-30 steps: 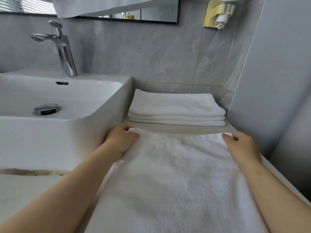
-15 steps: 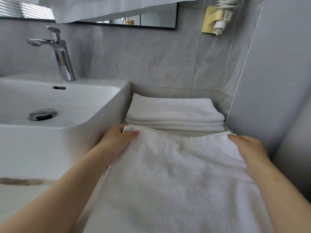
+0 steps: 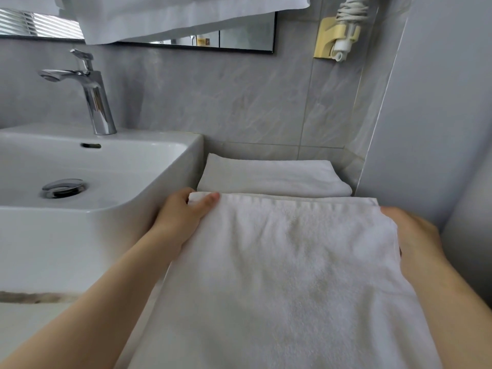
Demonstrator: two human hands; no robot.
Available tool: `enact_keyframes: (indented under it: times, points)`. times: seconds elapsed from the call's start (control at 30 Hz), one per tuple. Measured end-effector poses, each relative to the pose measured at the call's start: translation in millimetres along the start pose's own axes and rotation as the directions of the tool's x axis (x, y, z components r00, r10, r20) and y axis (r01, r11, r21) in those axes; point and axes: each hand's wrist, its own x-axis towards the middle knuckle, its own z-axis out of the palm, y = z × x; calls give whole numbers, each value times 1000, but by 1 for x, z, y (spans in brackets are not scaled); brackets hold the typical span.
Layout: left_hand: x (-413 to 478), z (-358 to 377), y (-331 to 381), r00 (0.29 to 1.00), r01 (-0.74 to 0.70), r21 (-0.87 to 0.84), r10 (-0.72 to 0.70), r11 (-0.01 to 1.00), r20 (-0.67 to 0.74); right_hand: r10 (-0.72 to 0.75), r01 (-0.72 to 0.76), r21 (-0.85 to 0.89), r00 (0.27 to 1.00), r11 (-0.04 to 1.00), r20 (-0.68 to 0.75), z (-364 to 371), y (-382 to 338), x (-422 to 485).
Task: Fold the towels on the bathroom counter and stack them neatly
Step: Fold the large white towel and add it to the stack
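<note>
Both your hands, left hand [image 3: 183, 217] and right hand [image 3: 415, 235], grip the towel's [image 3: 287, 275] far corners, the folded stack [image 3: 269, 177] lying just beyond them.

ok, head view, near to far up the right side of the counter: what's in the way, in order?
Towel being held → left hand and right hand gripping its far corners → stack of folded towels → tiled wall.

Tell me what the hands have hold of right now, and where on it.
Both grip the white towel at its far end: the left hand pinches the far left corner, thumb on top, and the right hand holds the right edge near the far corner.
</note>
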Motion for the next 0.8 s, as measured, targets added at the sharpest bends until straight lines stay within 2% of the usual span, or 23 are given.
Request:
enact_keyframes:
  times: [0.17, 0.33, 0.47, 0.6, 0.73, 0.8]
  points:
    - [0, -7, 6, 996, -36, -17, 37, 999, 82, -27, 27, -52, 1000, 998, 15, -2, 0, -1]
    - [-3, -10, 10, 975, -66, -17, 68, 998, 210, -44, 44, 23, 999, 999, 15, -2, -2, -7]
    - [0, -9, 7, 989, -92, -17, 94, 996, 116, -77, 73, 51, 994, 996, 78, -3, -4, -8]
    - [1, -5, 1, 990, -127, 36, 124, 991, 62, -96, 106, -37, 972, 994, 216, -3, -3, -8]
    - [3, -3, 1, 988, -156, -8, 156, 988, 3, -162, 172, -63, 977, 983, 140, -1, 0, -3]
    - [3, -2, 2, 986, -162, 25, 163, 986, -33, -198, 204, -54, 976, 978, 94, -2, 1, 0]
